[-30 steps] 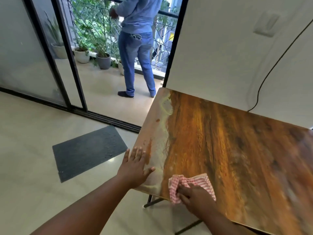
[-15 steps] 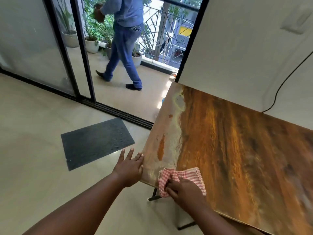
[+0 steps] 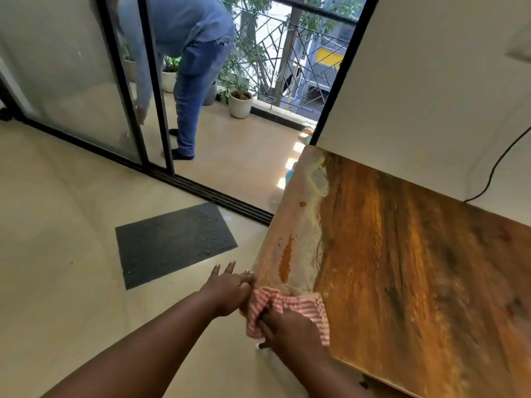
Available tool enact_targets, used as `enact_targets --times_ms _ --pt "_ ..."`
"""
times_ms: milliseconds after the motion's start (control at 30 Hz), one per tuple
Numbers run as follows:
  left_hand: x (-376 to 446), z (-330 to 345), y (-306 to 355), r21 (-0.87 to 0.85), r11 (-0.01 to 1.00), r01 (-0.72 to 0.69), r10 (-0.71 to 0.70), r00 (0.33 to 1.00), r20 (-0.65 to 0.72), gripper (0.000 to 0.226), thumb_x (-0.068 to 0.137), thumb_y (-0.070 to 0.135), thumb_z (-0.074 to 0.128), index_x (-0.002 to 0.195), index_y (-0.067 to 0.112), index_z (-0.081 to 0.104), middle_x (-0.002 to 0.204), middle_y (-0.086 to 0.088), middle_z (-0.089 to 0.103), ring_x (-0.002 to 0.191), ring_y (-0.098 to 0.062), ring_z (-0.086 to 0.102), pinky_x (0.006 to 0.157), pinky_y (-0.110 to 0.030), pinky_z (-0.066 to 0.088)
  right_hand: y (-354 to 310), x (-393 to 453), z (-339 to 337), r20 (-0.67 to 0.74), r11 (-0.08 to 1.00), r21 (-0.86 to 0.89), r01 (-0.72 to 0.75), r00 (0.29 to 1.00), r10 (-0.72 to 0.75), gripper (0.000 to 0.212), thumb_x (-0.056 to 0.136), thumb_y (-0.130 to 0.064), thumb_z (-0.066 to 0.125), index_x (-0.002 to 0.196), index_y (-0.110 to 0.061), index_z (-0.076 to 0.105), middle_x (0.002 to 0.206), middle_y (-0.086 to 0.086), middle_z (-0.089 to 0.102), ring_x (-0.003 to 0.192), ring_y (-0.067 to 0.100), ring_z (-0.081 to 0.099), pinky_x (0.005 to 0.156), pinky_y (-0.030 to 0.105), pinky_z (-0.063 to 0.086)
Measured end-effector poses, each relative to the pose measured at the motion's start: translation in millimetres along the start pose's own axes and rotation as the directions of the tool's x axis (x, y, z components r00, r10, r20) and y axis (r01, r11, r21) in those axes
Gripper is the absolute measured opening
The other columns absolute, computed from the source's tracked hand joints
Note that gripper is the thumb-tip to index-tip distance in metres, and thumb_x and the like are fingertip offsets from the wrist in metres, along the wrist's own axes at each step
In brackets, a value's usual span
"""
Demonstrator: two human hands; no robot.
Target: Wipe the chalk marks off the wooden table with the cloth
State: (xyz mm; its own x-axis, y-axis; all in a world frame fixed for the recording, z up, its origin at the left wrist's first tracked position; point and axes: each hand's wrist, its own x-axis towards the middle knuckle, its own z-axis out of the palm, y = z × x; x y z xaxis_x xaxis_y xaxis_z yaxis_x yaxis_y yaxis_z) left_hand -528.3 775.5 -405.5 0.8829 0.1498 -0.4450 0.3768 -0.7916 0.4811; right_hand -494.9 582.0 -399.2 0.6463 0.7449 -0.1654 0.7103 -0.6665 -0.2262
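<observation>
Wiping under way at the near left corner of the brown wooden table (image 3: 402, 268).
Right hand (image 3: 290, 326) pinches the bunched red-and-white striped cloth (image 3: 287, 304); left hand (image 3: 230, 288), fingers spread, braces the table edge; next, sweep up the pale chalk band (image 3: 301, 242).

I see the red-and-white striped cloth (image 3: 290, 304) bunched under my right hand (image 3: 290, 326) at the near corner of the wooden table (image 3: 416, 277); pale chalk marks (image 3: 304, 225) run beyond my left hand (image 3: 230, 288).
</observation>
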Motion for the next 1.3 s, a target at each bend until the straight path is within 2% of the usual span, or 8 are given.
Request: enact_targets --times_ms 267,467,633,733,867,1067,1167,1300 --pt "6.2 -4.6 -0.2 -0.131 0.991 0.023 -0.021 1.000 0.022 0.050 0.101 0.021 0.020 0.148 0.028 0.037 0.159 0.004 0.024 0.149 -0.023 0.000 0.118 -0.051 -0.007 -3.0 38.7 -14.2 0.020 0.988 -0.003 -0.153 0.988 0.153 0.033 0.089 -0.048 0.044 0.101 -0.028 0.068 0.096 -0.002 0.071 0.085 0.020 0.065 0.068 0.027 0.045" --pt "10.2 -13.4 4.6 -0.273 0.961 0.040 -0.051 0.998 -0.034 0.037 0.102 0.013 0.034 0.130 0.013 0.058 0.132 -0.013 0.059 0.120 -0.031 0.054 0.100 -0.043 0.043 -29.0 49.0 1.1 0.042 0.997 -0.044 -0.065 0.997 0.067 0.028 0.093 -0.040 0.046 0.106 -0.026 0.066 0.098 0.001 0.071 0.085 0.022 0.065 0.065 0.028 0.043" --pt "19.6 -22.7 10.1 -0.202 0.979 0.035 -0.037 0.999 -0.006 0.045 0.098 0.033 0.027 0.129 0.020 0.056 0.139 -0.006 0.054 0.124 -0.027 0.050 0.106 -0.049 0.036 31.2 1.7 -13.8 -0.037 0.998 -0.054 0.014 0.999 -0.016 0.040 0.091 -0.056 0.031 0.117 -0.039 0.055 0.107 -0.007 0.069 0.092 0.014 0.065 0.075 0.028 0.047" --pt "32.4 -26.2 21.4 -0.273 0.958 0.085 -0.099 0.994 -0.036 0.057 0.095 0.051 0.021 0.145 0.030 0.038 0.150 -0.003 0.042 0.140 -0.027 0.033 0.116 -0.053 0.015 57.9 15.4 -34.0 0.006 0.994 -0.078 -0.081 0.997 0.081 0.035 0.093 -0.054 0.034 0.119 -0.041 0.054 0.107 -0.005 0.069 0.092 0.015 0.065 0.074 0.027 0.046" --pt "53.1 -23.8 28.2 -0.266 0.959 0.098 -0.110 0.993 -0.033 0.055 0.100 0.045 0.020 0.153 0.033 0.013 0.161 -0.005 0.018 0.149 -0.028 0.005 0.117 -0.048 0.000 49.4 80.3 -50.6 0.008 0.980 0.014 -0.199 0.980 0.199 0.030 0.096 -0.041 0.040 0.106 -0.031 0.066 0.108 -0.002 0.068 0.094 0.017 0.062 0.077 0.027 0.048" --pt "79.6 -29.8 27.3 -0.255 0.951 0.178 -0.184 0.983 -0.001 0.048 0.104 0.036 0.023 0.148 0.022 0.031 0.162 0.000 0.010 0.147 -0.037 0.006 0.117 -0.051 0.010 21.4 61.9 -21.1 -0.010 0.983 0.059 0.172 0.985 -0.171 0.030 0.091 -0.040 0.046 0.115 -0.031 0.062 0.126 -0.004 0.061 0.109 0.021 0.056 0.090 0.030 0.048" --pt "93.8 -42.3 27.4 -0.220 0.956 0.193 -0.203 0.979 -0.024 0.039 0.105 0.022 0.028 0.137 0.003 0.039 0.163 -0.004 0.006 0.147 -0.040 0.008 0.116 -0.054 0.016 69.7 39.8 -32.8 -0.056 0.931 0.004 0.365 0.930 -0.364 0.021 0.073 -0.047 0.065 0.093 -0.043 0.071 0.109 -0.023 0.068 0.092 0.010 0.068 0.072 0.016 0.053" --pt "105.9 -57.2 39.0 -0.163 0.963 0.213 -0.225 0.973 -0.057 0.039 0.105 0.024 0.027 0.136 0.005 0.042 0.163 -0.005 0.005 0.146 -0.041 0.006 0.116 -0.059 0.011 120.0 59.9 -55.2 -0.011 0.960 -0.122 0.254 0.966 -0.257 0.027 0.061 -0.051 0.078 0.087 -0.048 0.071 0.096 -0.026 0.070 0.080 0.004 0.070 0.063 0.014 0.052"
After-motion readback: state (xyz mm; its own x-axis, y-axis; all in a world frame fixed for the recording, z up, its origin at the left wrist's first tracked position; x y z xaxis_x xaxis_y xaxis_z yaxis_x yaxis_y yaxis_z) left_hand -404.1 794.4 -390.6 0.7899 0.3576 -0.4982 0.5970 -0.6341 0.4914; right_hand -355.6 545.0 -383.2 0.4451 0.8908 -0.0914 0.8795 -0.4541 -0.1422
